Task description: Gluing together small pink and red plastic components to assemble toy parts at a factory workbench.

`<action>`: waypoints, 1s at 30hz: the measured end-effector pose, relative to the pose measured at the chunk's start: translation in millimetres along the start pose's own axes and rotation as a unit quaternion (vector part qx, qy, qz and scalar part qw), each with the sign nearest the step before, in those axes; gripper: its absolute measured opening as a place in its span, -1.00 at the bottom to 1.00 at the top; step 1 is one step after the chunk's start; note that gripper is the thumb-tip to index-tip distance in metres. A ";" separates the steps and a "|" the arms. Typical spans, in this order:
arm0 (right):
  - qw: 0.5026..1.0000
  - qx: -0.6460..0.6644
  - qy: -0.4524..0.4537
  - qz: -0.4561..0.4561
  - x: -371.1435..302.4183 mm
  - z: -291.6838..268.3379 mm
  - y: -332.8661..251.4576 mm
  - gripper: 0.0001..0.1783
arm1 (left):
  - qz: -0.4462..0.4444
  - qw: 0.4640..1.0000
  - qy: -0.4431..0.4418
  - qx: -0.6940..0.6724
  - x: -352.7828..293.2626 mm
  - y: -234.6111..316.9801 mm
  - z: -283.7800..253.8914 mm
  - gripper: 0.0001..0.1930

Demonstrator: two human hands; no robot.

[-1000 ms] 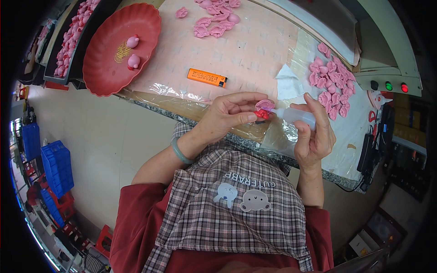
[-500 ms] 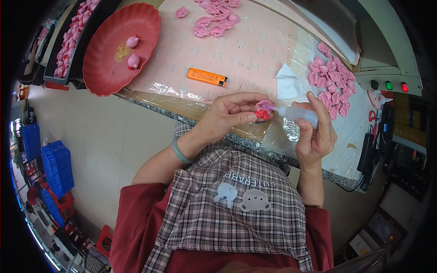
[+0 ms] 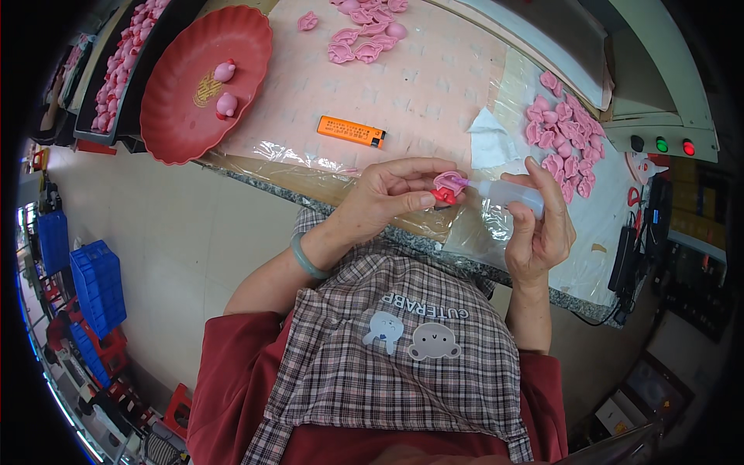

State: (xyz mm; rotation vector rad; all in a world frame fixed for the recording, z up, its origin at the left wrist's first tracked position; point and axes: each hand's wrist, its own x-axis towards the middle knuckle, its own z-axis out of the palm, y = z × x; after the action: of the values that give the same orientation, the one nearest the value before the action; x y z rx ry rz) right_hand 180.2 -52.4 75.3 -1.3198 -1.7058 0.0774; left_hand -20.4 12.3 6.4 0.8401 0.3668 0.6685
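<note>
Above the table's front edge, my left hand (image 3: 395, 190) pinches a small pink hollow shell piece (image 3: 448, 181) with a red part (image 3: 444, 197) at its lower side. My right hand (image 3: 541, 225) is closed around a translucent squeeze bottle (image 3: 515, 198), held nearly level. Its thin nozzle points left and reaches the open side of the pink piece. Whether any liquid comes out is too small to tell. A white tissue (image 3: 493, 141) lies just beyond the bottle, and an orange lighter (image 3: 351, 132) lies beyond my left hand.
Pink shell pieces lie in a pile (image 3: 570, 136) at the right and another (image 3: 372, 35) at the far side. A red scalloped plate (image 3: 167, 124) holds two pink figures at the left, beside a black tray (image 3: 132, 108) full of similar ones. A machine (image 3: 666, 116) with lit buttons stands far right.
The bottle and my right hand have shifted very slightly right, and the nozzle still meets the pink piece. My left hand stays almost still.
</note>
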 end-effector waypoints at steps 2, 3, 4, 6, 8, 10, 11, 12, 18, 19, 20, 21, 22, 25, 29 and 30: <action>1.000 -0.006 0.010 -0.013 -0.2 0.5 0.1 -0.55 | 0.000 1.000 0.001 0.003 0.0 -0.2 0.2 -0.54; 1.000 -0.006 0.010 -0.013 -0.4 0.2 0.2 -0.55 | 0.000 1.000 0.001 0.002 0.0 0.3 0.5 -0.54; 1.000 -0.005 0.010 -0.009 -0.5 -0.1 0.5 -0.56 | -0.002 1.000 0.000 0.001 0.0 1.3 0.9 -0.54; 1.000 -0.003 0.011 -0.005 -0.7 -0.5 0.7 -0.56 | -0.005 1.000 -0.001 -0.001 0.1 2.2 1.2 -0.54; 1.000 -0.013 0.011 -0.013 -0.9 -0.5 1.0 -0.56 | -0.008 1.000 -0.005 -0.010 0.3 2.6 1.2 -0.53; 1.000 -0.013 0.012 -0.013 -1.5 -1.1 1.2 -0.56 | -0.009 1.000 -0.004 -0.011 0.3 3.1 1.2 -0.53; 1.000 -0.014 0.014 -0.013 -1.8 -1.4 1.5 -0.55 | -0.010 1.000 -0.004 -0.013 0.3 3.4 1.2 -0.53; 1.000 -0.014 0.014 -0.013 -2.3 -1.4 2.4 -0.55 | -0.010 1.000 -0.004 -0.013 0.3 3.7 1.3 -0.53; 0.998 -0.036 0.024 -0.044 -4.3 -2.1 2.9 -0.54 | 0.000 1.000 0.004 -0.017 -0.6 4.2 1.7 -0.53; 0.997 -0.047 0.021 -0.050 -3.9 -2.8 1.5 -0.54 | 0.000 1.000 0.005 -0.022 -0.6 4.7 1.9 -0.53; 0.997 -0.057 0.018 -0.057 -3.6 -3.0 0.7 -0.53 | -0.001 1.000 0.006 -0.026 -0.5 5.0 2.0 -0.52; 0.997 -0.058 0.018 -0.057 -3.4 -2.9 0.5 -0.53 | 0.000 1.000 0.006 -0.026 -0.4 4.1 1.7 -0.52; 0.995 -0.063 0.020 -0.068 -3.2 -2.7 0.3 -0.53 | 0.002 1.000 0.008 -0.023 -0.3 2.4 0.8 -0.52; 0.993 -0.074 0.021 -0.085 -2.7 -3.0 -0.3 -0.53 | 0.008 1.000 0.012 -0.023 0.2 1.7 1.0 -0.53; 0.992 -0.086 -0.023 -0.089 -3.7 -9.5 -2.8 -0.57 | 0.021 0.999 0.007 -0.032 0.7 2.3 1.5 -0.56; 0.992 -0.087 -0.023 -0.089 -3.9 -9.8 -3.1 -0.57 | 0.021 0.999 0.006 -0.032 0.8 1.9 1.6 -0.56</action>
State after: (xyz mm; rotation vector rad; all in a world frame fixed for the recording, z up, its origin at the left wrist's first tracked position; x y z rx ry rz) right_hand 184.6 -61.3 80.1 -1.2928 -1.8967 -0.1484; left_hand -19.7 12.9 8.8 0.7845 0.3377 0.7217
